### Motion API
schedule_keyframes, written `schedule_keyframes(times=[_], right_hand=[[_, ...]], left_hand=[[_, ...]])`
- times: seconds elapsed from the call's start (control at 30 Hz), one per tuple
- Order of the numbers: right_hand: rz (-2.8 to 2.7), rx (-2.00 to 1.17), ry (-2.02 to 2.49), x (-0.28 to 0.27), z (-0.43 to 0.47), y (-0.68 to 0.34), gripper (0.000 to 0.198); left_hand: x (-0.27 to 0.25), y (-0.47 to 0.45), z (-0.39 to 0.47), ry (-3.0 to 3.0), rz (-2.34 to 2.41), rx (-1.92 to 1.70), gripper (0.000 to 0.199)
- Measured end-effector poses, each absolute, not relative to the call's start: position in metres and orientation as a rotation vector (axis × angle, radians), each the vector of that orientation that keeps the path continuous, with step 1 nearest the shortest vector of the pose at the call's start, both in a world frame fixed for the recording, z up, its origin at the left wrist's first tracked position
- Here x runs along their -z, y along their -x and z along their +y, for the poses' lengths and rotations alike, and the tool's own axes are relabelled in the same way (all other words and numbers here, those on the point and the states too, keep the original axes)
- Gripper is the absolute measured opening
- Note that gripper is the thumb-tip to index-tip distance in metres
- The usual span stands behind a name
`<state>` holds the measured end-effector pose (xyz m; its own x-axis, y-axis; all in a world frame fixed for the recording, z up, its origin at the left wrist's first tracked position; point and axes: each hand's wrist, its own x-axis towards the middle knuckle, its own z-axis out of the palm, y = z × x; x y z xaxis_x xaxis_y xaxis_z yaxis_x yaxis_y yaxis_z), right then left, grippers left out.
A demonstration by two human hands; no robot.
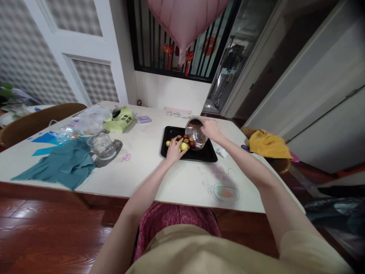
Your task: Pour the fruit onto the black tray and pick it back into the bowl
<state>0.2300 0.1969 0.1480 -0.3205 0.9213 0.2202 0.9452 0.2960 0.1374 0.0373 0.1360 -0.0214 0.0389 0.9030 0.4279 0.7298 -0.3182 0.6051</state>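
A black baking tray [209, 154] lies on the white table in front of me. My right hand [211, 130] grips the rim of a metal bowl [199, 137], which is tipped on its side over the tray with its mouth facing left. Several small round fruits, yellow and reddish-brown, lie on the tray by the bowl's mouth; a yellow fruit [184, 146] is the brightest. Spread over these fruits is my left hand [174, 149], fingers apart and touching some of them. Its palm hides part of the pile.
On the table's left are a teal cloth [62, 161], a clear plastic container [102, 146], a green bag [121, 119] and plastic bags [92, 118]. A crumpled tissue [221, 152] lies right of the tray. A yellow cloth [268, 144] hangs on a chair; a pink balloon [186, 19] hangs above.
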Motion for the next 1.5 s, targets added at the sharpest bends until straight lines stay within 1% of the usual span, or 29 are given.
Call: schedule_keyframes(times=[0.1, 0.27, 0.47, 0.57, 0.63, 0.77, 0.87, 0.97, 1.03, 1.17, 1.27, 1.3, 1.37, 1.43, 1.5], right_hand=[[-2.316, 0.412, 1.858, -0.147, 0.193, -0.238, 0.043], [-2.281, 0.374, 1.894, -0.146, 0.183, -0.257, 0.041], [-2.168, 0.359, 1.912, -0.153, 0.160, -0.289, 0.035], [-2.031, 0.257, 1.925, -0.157, 0.142, -0.312, 0.034], [-1.972, 0.052, 1.885, -0.155, 0.129, -0.325, 0.034], [-1.911, -0.654, 1.665, -0.130, 0.102, -0.335, 0.037], [-1.943, -1.121, 1.512, -0.101, 0.081, -0.323, 0.038], [-2.012, -1.422, 1.392, -0.074, 0.066, -0.306, 0.042], [-2.038, -1.500, 1.327, -0.060, 0.063, -0.297, 0.043], [-2.096, -1.482, 1.195, -0.047, 0.070, -0.292, 0.042], [-2.199, -1.459, 1.241, -0.049, 0.082, -0.295, 0.050], [-2.220, -1.392, 1.295, -0.052, 0.087, -0.296, 0.051], [-2.221, -1.080, 1.437, -0.057, 0.098, -0.294, 0.046], [-2.199, -0.669, 1.561, -0.060, 0.109, -0.290, 0.033], [-2.231, -0.415, 1.636, -0.060, 0.119, -0.282, 0.024]], left_hand=[[0.017, -0.036, 0.130, -2.112, 1.735, -1.077, 0.064], [0.015, -0.032, 0.123, -2.124, 1.803, -0.963, 0.064], [0.013, -0.026, 0.114, -2.186, 1.752, -1.072, 0.066], [0.008, -0.018, 0.102, -2.188, 1.680, -1.164, 0.062], [0.005, -0.011, 0.091, -2.185, 1.622, -1.245, 0.057], [0.002, 0.005, 0.069, -2.168, 1.512, -1.420, 0.046], [-0.002, 0.012, 0.056, -2.156, 1.431, -1.516, 0.043], [-0.007, 0.013, 0.050, -2.156, 1.341, -1.559, 0.045], [-0.011, 0.013, 0.048, -2.174, 1.261, -1.550, 0.046], [-0.015, 0.012, 0.045, -2.225, 1.086, -1.443, 0.047], [-0.017, 0.013, 0.044, -2.229, 0.997, -1.371, 0.047], [-0.017, 0.013, 0.043, -2.228, 0.969, -1.340, 0.047], [-0.017, 0.013, 0.042, -2.216, 0.928, -1.271, 0.050], [-0.017, 0.013, 0.042, -2.190, 0.920, -1.225, 0.052], [-0.017, 0.013, 0.041, -2.166, 0.927, -1.221, 0.053]])
